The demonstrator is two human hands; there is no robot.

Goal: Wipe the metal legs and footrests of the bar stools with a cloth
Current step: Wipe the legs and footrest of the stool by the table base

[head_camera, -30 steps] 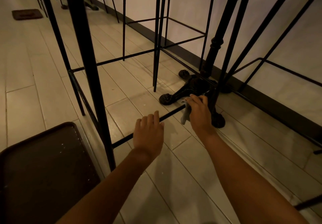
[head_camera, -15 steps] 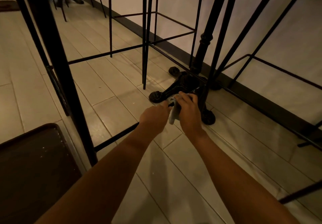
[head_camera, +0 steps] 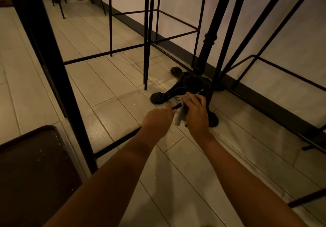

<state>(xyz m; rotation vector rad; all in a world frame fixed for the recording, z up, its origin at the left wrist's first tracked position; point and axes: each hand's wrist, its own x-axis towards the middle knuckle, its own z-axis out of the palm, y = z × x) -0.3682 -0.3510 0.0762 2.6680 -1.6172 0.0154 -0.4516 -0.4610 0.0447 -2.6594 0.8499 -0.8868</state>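
Both arms reach forward and down to the low footrest bar [head_camera: 120, 141] of the nearest stool, which runs just above the tiled floor [head_camera: 105, 103] from the thick near leg [head_camera: 53, 68] on the left toward a thin leg [head_camera: 217, 71] farther right.

The right hand [head_camera: 196, 115] is at the far right end of that bar, beside the thin leg. Its grip is closed around a pale grey cloth [head_camera: 180, 117]. The fingers curl over the top of the cloth, and a loose fold hangs below the hand on its left side. The cloth sits on the bar where the hand covers it.

The left hand [head_camera: 157, 122] lies just left of the cloth, knuckles up, with its fingers bent down onto the bar. It is hard to tell if this grip wraps round the bar or only rests on it.

Just beyond the hands, an ornate dark table base [head_camera: 187, 83] spreads its knobbed feet on the floor, and its turned post [head_camera: 210, 38] rises close to the wall [head_camera: 282, 41]. More thin black stool frames [head_camera: 146, 50] stand farther off along the dark skirting [head_camera: 264, 101]. A dark seat [head_camera: 35, 173] fills the near left corner.
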